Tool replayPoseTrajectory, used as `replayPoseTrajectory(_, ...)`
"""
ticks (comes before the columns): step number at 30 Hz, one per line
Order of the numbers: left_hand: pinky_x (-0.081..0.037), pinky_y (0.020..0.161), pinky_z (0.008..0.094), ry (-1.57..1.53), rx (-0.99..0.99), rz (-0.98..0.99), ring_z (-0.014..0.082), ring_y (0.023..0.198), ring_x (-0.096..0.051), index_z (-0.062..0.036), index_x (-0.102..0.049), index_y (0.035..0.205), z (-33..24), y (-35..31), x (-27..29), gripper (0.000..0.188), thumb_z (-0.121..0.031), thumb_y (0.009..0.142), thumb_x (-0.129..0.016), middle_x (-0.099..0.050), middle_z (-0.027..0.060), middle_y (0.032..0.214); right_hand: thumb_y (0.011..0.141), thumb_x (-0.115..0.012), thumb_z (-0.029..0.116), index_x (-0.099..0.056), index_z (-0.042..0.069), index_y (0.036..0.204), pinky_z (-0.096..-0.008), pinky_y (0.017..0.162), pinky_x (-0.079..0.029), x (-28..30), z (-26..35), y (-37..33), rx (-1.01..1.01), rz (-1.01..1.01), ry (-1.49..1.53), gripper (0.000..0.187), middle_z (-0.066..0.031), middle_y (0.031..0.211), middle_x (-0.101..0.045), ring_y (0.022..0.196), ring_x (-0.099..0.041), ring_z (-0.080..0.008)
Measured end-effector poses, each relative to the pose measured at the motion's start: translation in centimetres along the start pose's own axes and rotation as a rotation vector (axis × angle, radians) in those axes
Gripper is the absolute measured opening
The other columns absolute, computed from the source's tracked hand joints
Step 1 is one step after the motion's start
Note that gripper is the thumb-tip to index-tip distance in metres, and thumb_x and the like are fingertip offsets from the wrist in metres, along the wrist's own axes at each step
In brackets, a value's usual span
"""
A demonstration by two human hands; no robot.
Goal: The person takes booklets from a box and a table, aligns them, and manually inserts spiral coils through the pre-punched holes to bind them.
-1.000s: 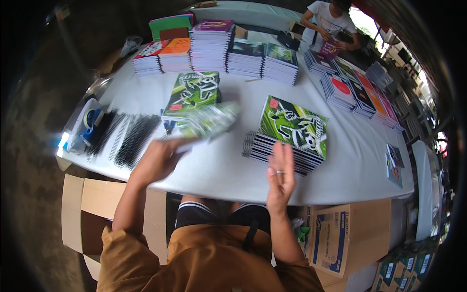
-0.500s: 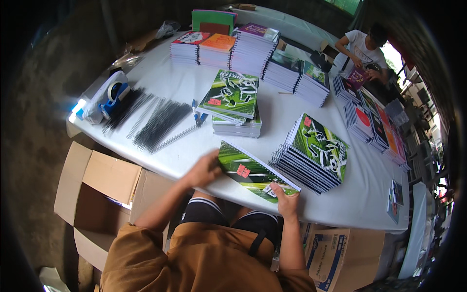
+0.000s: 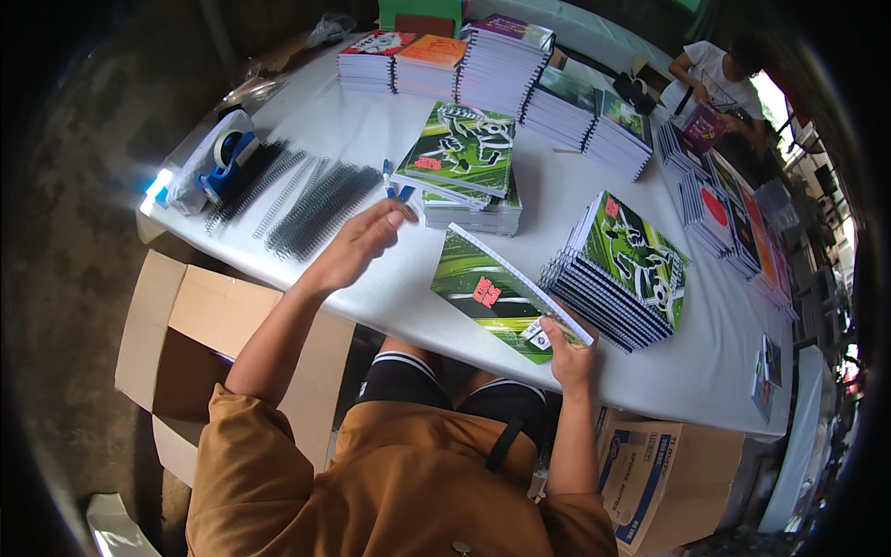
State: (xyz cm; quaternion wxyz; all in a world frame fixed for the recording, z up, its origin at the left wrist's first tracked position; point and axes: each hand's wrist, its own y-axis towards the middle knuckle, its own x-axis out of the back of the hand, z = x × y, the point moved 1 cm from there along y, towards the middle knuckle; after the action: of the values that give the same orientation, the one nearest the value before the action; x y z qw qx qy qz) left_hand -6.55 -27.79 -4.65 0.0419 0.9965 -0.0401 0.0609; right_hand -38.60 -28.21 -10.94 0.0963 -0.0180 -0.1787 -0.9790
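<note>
Notebook [image 3: 499,299], green cover, at near edge of table [image 3: 399,278]; lower right corner gripped between right hand's [image 3: 570,360] thumb and fingers. Left hand [image 3: 364,243] at blue-handled pliers [image 3: 405,193], fingers curled, grip cannot be told. Wire coils [image 3: 320,212] alongside. Open carton [image 3: 223,308] at left, shadowed contents unclear; second carton [image 3: 698,475] at right.

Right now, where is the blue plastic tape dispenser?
In the head view, the blue plastic tape dispenser stands near the left end of the pale grey covered table, just left of the black spiral binding coils.
</note>
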Motion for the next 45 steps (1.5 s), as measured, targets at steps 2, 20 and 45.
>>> replayPoseTrajectory(2,-0.037,0.065,0.0246,0.198,-0.051,0.067,0.0101,0.068,-0.041,-0.0039,-0.056,0.093,-0.1,-0.2,-0.5,0.037,-0.037,0.096,-0.04,-0.046,0.0008,0.072,0.081,-0.063,0.001,-0.063,-0.004,0.102,-0.0207,0.068,-0.046,-0.1,-0.2,0.2,0.005,-0.001,0.031,0.022,-0.0047,0.086,-0.065,0.075,-0.058,-0.0072)
replayPoseTrajectory(20,-0.043,0.067,0.0262,0.341,-0.274,0.187,0.013,0.07,-0.05,-0.001,-0.056,0.091,-4.0,2.0,-1.6,0.019,-0.02,0.088,-0.057,-0.056,0.0022,0.076,0.079,-0.063,-0.001,-0.065,-0.004,0.1,-0.0222,0.071,-0.047,1.4,1.2,-0.1,-0.059,0.15,0.031,0.021,-0.0097,0.089,-0.067,0.078,-0.059,-0.0091)
replayPoseTrajectory(45,0.006,0.102,0.0601,1.334,-1.277,-0.527,0.0442,0.134,-0.002,-0.0042,-0.017,0.142,1.8,0.0,-4.6,0.103,-0.081,0.073,-0.021,-0.009,0.0291,0.144,0.076,-0.052,-0.008,-0.065,0.001,0.104,-0.0343,0.077,-0.051,-1.2,0.9,-3.8,0.424,0.038,-0.369,0.032,-0.0137,0.098,-0.067,0.089,-0.065,-0.0259)
